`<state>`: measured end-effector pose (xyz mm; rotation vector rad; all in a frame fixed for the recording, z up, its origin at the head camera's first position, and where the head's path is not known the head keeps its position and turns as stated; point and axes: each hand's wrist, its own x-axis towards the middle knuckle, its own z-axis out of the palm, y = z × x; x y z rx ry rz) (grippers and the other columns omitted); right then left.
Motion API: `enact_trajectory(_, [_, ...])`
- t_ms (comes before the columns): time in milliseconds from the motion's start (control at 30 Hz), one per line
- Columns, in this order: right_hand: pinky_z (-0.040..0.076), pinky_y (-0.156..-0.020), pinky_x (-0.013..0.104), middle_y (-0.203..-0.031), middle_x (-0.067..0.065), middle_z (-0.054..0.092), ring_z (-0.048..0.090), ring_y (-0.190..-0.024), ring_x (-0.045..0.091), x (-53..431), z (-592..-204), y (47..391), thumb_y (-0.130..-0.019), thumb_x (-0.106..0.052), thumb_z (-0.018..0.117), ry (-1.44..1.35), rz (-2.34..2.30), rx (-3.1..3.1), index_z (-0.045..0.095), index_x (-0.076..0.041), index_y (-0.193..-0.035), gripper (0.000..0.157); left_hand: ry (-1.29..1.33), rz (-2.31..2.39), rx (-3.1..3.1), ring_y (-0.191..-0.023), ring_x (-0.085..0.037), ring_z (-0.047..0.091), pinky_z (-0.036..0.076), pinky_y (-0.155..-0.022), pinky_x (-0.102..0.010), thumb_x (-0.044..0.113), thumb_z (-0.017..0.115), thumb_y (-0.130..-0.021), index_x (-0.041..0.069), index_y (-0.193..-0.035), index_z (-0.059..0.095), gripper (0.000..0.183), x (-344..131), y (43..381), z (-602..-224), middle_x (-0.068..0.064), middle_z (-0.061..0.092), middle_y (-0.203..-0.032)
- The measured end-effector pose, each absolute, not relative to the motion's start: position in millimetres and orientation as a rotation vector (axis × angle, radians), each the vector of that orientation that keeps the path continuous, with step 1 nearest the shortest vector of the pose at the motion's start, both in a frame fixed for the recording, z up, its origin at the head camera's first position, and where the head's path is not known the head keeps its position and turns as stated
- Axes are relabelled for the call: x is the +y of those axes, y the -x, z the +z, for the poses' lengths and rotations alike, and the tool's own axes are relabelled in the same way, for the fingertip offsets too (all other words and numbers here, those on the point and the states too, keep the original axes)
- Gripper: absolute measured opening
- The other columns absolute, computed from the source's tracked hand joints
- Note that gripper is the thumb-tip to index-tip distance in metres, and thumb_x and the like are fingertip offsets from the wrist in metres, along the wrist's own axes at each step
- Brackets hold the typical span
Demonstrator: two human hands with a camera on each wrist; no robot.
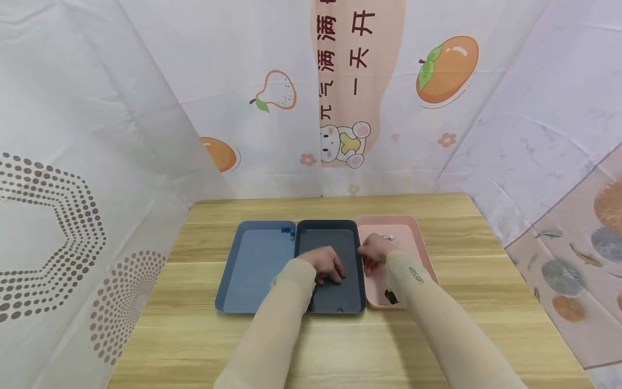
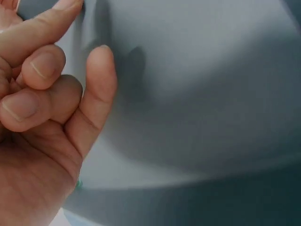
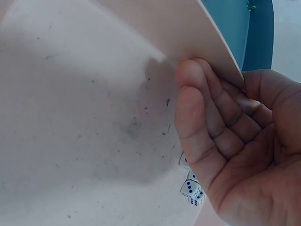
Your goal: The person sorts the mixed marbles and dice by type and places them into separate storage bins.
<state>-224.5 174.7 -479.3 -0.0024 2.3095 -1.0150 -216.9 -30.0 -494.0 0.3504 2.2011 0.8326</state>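
My left hand [image 1: 323, 262] reaches into the dark grey tray [image 1: 335, 300], its fingertips low over the tray floor. In the left wrist view, two fingers [image 2: 44, 66] are bent, the little finger [image 2: 101, 80] is extended, and no object shows in them. My right hand [image 1: 376, 249] pinches the left side wall of the pink tray [image 1: 405, 222], with the thumb outside and the fingers inside. Beyond these fingers, white dice [image 3: 190, 187] with dark pips lie together at the tray's far end. Small glass marbles sit along the dark tray's edges, one at the front wall [image 1: 340, 310].
A blue tray [image 1: 255, 265] stands to the left, against the dark one, with several blue and green marbles [image 1: 286, 230] in its far right corner. The three trays stand in a row on a wooden table [image 1: 461, 259]. Printed cloth [image 1: 272, 135] hangs behind the table and at both sides.
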Motion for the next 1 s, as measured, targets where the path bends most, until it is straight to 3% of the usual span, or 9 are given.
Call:
enact_trajectory(233, [0.061, -0.057, 0.036, -0.067, 0.015, 0.071, 0.071, -0.057, 0.023, 174.2, -480.9, 224.2, -0.102, -0.014, 0.053, -0.016, -1.008, 2.329, 0.069, 0.007, -0.082, 0.033, -0.339, 0.733, 2.184, -0.045, -0.009, 0.038, 0.047, -0.046, -0.027, 0.009, 0.083, -0.085, 0.017, -0.086, 0.084, 0.008, -45.0, 215.0, -486.9, 0.001, 0.055, -0.054])
enact_trajectory(367, [0.061, -0.057, 0.036, -0.068, 0.016, 0.072, 0.071, -0.057, 0.024, 173.4, -481.0, 224.9, -0.101, -0.013, 0.053, -0.027, -1.013, 2.324, 0.068, 0.007, -0.082, 0.032, -0.296, 0.718, 2.156, -0.044, -0.010, 0.034, 0.041, -0.045, -0.026, 0.013, 0.083, -0.086, 0.015, -0.082, 0.083, 0.005, -49.8, 211.9, -482.2, 0.002, 0.046, -0.051])
enact_trajectory(500, [0.061, -0.057, 0.036, -0.068, 0.017, 0.072, 0.072, -0.058, 0.025, 172.5, -481.7, 224.9, -0.101, -0.012, 0.053, -0.029, -1.010, 2.325, 0.068, 0.006, -0.080, 0.031, -0.311, 0.668, 2.156, -0.042, -0.010, 0.031, 0.037, -0.045, -0.026, 0.019, 0.084, -0.086, 0.014, -0.070, 0.079, 0.018, -53.3, 212.6, -481.8, 0.005, 0.036, -0.048])
enact_trajectory(667, [0.061, -0.057, 0.037, -0.066, 0.015, 0.071, 0.072, -0.058, 0.025, 172.3, -484.0, 224.3, -0.104, -0.015, 0.052, -0.001, -0.995, 2.351, 0.069, 0.005, -0.078, 0.036, -0.348, 0.633, 2.197, -0.042, -0.011, 0.031, 0.038, -0.046, -0.027, 0.022, 0.083, -0.087, 0.014, -0.059, 0.069, 0.032, -58.9, 215.3, -480.3, 0.004, 0.035, -0.047])
enact_trajectory(900, [0.060, -0.056, 0.036, -0.065, 0.014, 0.071, 0.071, -0.057, 0.024, 178.3, -488.8, 222.8, -0.106, -0.022, 0.056, 0.093, -0.975, 2.414, 0.071, 0.003, -0.076, 0.041, -0.346, 0.651, 2.300, -0.045, -0.011, 0.039, 0.042, -0.042, -0.027, 0.022, 0.082, -0.089, 0.019, -0.079, 0.081, 0.010, -74.6, 215.7, -463.7, 0.003, 0.044, -0.050])
enact_trajectory(1000, [0.059, -0.055, 0.035, -0.064, 0.012, 0.070, 0.070, -0.057, 0.024, 181.9, -488.9, 220.9, -0.105, -0.026, 0.059, 0.146, -0.960, 2.458, 0.070, 0.000, -0.074, 0.041, -0.359, 0.650, 2.355, -0.048, -0.012, 0.042, 0.043, -0.043, -0.028, 0.022, 0.080, -0.091, 0.016, -0.084, 0.082, 0.010, -84.7, 214.9, -455.1, 0.002, 0.050, -0.056])
